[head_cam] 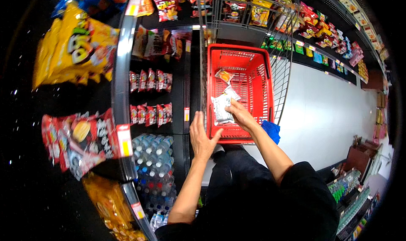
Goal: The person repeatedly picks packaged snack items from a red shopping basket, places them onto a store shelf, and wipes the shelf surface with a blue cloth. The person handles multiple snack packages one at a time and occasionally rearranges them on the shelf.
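Note:
A red plastic shopping basket (253, 134) rests on a wire shopping cart (285, 92). My right hand (241, 114) reaches into it, thumb and fingers on a white snack packet (221, 109) near the basket's left side. Just above that packet lies another white packet (233, 92), and farther up is a clear-wrapped packet (224, 76) with something orange in it. My left hand (203, 139) is at the basket's lower left corner, fingers spread and holding nothing; whether it touches the rim I cannot tell.
Black shelves on the left carry yellow snack bags (76, 47), red snack bags (79, 136) and plastic bottles (155, 155). More snack shelving (326, 35) curves along the upper right. A blue cloth (270, 131) hangs by the basket's lower right corner. White floor (320, 107) shows to the right.

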The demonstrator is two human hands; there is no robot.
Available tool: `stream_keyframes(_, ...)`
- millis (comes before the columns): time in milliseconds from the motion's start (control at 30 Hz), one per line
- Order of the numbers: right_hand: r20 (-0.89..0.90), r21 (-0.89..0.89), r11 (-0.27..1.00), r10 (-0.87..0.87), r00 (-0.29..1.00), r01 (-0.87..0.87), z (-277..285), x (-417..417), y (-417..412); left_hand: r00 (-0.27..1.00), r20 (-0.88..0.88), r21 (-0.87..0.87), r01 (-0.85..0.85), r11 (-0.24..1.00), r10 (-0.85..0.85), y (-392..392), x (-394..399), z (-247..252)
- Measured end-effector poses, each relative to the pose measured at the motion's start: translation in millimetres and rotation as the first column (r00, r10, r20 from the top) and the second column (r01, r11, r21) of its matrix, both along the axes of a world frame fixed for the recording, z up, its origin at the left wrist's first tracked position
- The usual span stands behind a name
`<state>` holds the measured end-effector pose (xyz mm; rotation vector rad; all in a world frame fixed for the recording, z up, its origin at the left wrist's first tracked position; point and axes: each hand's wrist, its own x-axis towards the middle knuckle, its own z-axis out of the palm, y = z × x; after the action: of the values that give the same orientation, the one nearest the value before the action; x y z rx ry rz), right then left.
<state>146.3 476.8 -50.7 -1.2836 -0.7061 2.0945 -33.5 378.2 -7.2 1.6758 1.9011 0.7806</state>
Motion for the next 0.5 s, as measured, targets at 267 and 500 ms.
stream_keyframes(267, -0.167, 0.062, 0.968, 0.249, 0.954, -0.242, 121.8, -48.8, -52.6, 0.948, 0.295, 0.055, -0.142, 0.988, 0.12, -40.9, -21.8, 90.6)
stream_keyframes(500, 0.08, 0.461, 0.807, 0.377, 0.923, -0.37, 184.4, -63.2, -64.8, 0.424, 0.841, -0.211, -0.315, 0.925, 0.336, -88.0, -54.1, 163.2)
